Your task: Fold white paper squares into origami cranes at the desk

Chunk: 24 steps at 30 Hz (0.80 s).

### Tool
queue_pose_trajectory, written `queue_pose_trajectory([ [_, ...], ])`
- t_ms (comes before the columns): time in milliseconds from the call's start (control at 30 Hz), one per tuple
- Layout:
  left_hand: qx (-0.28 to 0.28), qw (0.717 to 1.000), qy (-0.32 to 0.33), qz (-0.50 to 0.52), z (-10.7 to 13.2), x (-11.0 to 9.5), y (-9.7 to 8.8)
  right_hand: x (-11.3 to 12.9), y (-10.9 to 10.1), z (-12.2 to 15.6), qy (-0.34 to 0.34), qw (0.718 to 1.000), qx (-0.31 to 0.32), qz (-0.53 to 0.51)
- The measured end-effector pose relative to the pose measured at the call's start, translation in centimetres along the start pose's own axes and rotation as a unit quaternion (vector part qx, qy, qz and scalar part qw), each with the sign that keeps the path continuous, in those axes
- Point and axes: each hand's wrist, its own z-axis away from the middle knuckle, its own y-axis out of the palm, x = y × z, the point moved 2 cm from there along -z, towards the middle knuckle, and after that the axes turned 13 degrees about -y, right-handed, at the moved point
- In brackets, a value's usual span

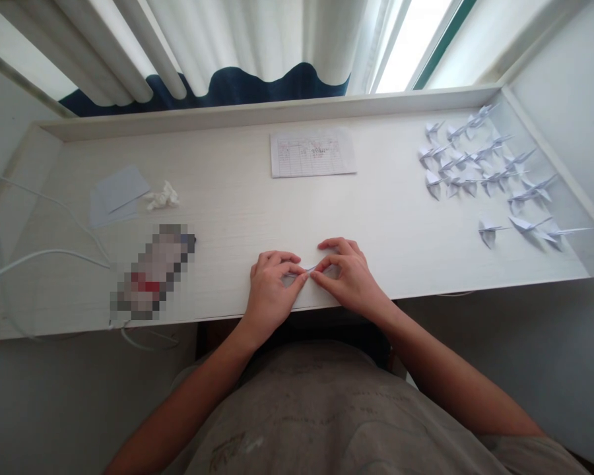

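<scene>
Close to the desk's front edge, my left hand (273, 282) and my right hand (345, 272) meet over a small piece of folded paper (309, 270). Thumb and forefinger of each hand pinch it, the left from one side and the right from the other. Only a thin pale strip of the paper shows between the fingertips; the rest is hidden by the hands. Off to the right stand several folded white paper cranes (490, 231) in loose rows, apart from my hands.
A printed form (313, 153) lies at the back middle of the white desk (218, 171). White paper sheets (121, 188) and a crumpled tissue (164, 196) lie at left. Nearer is a blurred-out object (153, 274) beside white cables (44, 254). A raised rim (277, 112) borders the back.
</scene>
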Motion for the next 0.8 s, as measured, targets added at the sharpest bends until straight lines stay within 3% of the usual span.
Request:
queue_pose_trajectory([
  [433,0.002,1.0,-0.009,0.008,-0.2,-0.2,-0.3,-0.3,-0.1,-0.5,0.024,0.999,-0.001,-0.028],
  [800,0.019,0.999,0.0,-0.049,-0.8,0.4,-0.2,-0.7,-0.9,-1.0,0.026,0.997,0.038,-0.06],
])
